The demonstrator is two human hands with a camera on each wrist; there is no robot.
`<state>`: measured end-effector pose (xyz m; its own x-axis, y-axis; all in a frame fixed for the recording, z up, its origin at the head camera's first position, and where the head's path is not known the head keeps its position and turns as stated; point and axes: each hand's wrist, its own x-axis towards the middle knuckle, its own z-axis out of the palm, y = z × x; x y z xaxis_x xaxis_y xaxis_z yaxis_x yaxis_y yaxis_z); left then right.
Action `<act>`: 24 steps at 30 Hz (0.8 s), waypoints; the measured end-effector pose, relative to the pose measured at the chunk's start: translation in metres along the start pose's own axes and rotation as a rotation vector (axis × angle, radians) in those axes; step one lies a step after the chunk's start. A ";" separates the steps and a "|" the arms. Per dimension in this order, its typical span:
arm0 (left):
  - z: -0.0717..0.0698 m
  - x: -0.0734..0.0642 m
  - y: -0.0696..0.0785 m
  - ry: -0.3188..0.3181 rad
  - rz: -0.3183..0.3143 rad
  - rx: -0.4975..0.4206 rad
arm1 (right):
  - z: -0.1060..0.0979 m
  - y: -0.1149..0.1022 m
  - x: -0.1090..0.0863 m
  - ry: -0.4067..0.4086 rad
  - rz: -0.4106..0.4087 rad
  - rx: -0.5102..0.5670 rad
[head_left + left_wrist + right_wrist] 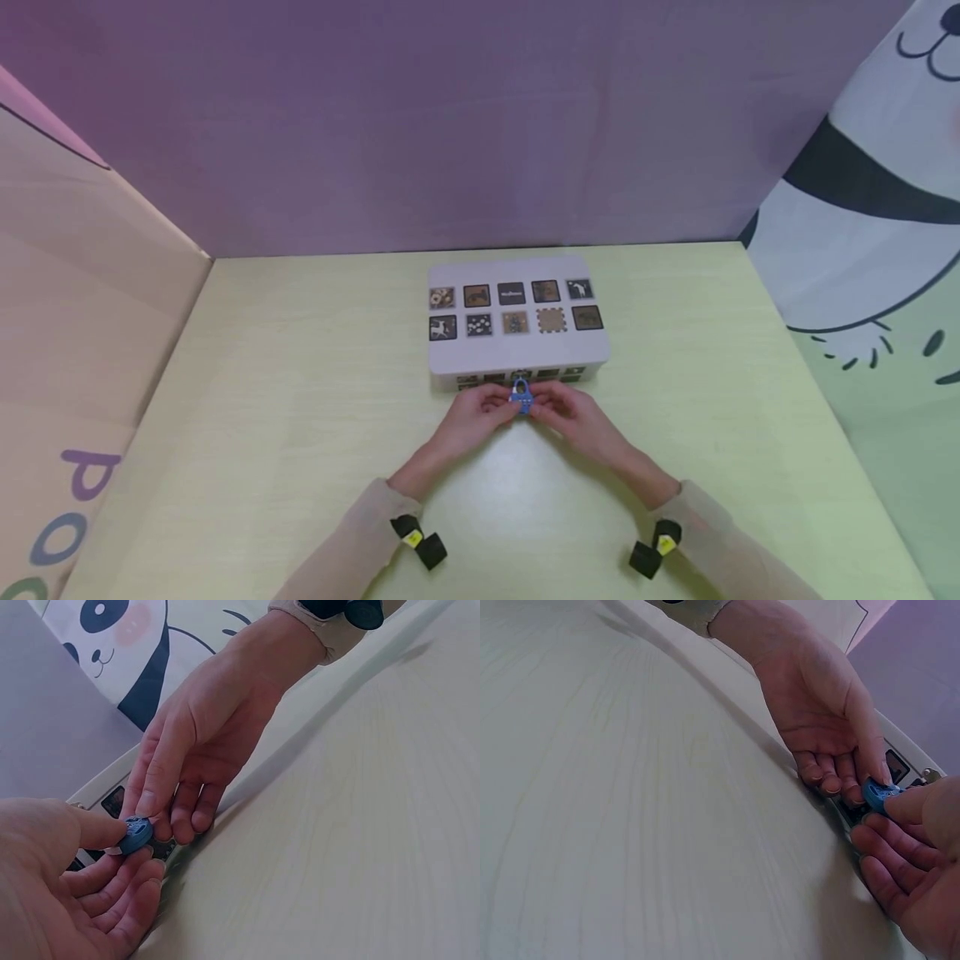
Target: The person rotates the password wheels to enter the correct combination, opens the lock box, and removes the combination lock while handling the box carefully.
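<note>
- Takes place on a pale table (300,417), with the work set near the middle from left to right.
- Centres on a white box (513,350) toward the far side, lying flat with lid down and printed front facing the near side.
- Seems ready for work at that front, with lifting the lid either not begun or not wanted; cannot tell which.
- Comes together from both sides at the box's front: left hand (474,410) from the left, right hand (576,417) from the right, both pinching the same small lock with thumb and fingers.
- Involves, between those fingertips, a blue padlock (522,402) held upright, just to the near side of the box, at about the middle of its front.
- Looks done with grasping and lining up; probably leaves working the lock itself, for fastening or for freeing, unclear from here.
- Shows the shackle (521,385) up close to the metal clasp (930,775); cannot tell hooked through or merely in front, nor locked or released.
</note>
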<state>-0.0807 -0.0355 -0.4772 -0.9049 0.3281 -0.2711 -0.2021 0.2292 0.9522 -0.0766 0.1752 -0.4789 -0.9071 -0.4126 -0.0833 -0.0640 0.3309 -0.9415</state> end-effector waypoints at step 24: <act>0.003 0.001 -0.001 0.019 0.007 0.007 | 0.000 0.001 0.000 -0.002 0.001 0.001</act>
<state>-0.0807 -0.0323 -0.4785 -0.9132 0.3122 -0.2620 -0.1937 0.2332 0.9529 -0.0763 0.1755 -0.4801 -0.9064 -0.4138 -0.0846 -0.0630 0.3305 -0.9417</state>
